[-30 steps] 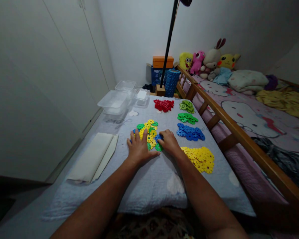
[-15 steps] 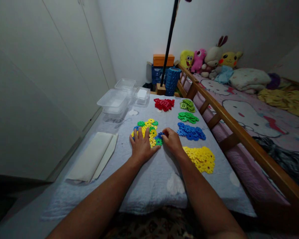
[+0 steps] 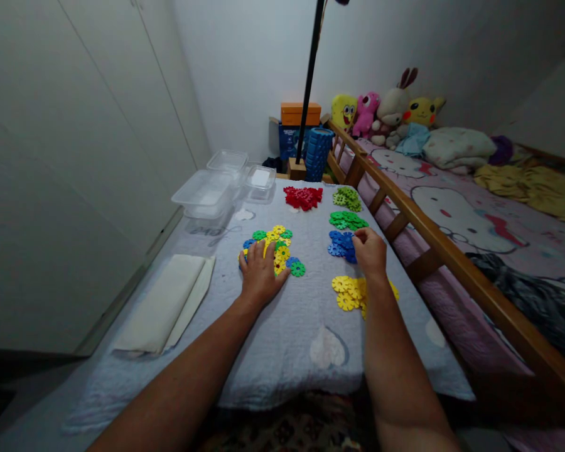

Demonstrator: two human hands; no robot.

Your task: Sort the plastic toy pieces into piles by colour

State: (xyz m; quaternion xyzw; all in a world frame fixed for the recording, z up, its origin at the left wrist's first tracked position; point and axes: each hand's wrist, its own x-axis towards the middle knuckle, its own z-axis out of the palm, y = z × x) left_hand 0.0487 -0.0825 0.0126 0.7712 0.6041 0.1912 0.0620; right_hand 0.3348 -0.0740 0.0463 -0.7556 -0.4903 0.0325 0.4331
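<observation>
My left hand (image 3: 260, 273) lies with spread fingers over a flat cluster of yellow, green and blue flower-shaped plastic discs (image 3: 282, 252). A green disc (image 3: 297, 269) and a blue disc (image 3: 291, 260) show at the cluster's right, beyond my thumb. Over at the pile of blue discs (image 3: 341, 245), my right hand (image 3: 371, 251) has thumb and fingers pinched together at the pile's right side; whatever is between the fingertips is hidden. Below that hand, the pile of yellow discs (image 3: 346, 294) is partly covered by my right forearm.
Behind the blue pile are green discs (image 3: 348, 220), light green discs (image 3: 347, 199) and red pieces (image 3: 303, 198). Clear plastic containers (image 3: 204, 191) stand at the back left. A folded cream cloth (image 3: 162, 304) lies at left. The wooden bed rail (image 3: 405, 213) borders the right side.
My right hand has moved from the cluster's right edge to the blue pile. The left hand stays spread on the cluster. The view has shifted slightly.
</observation>
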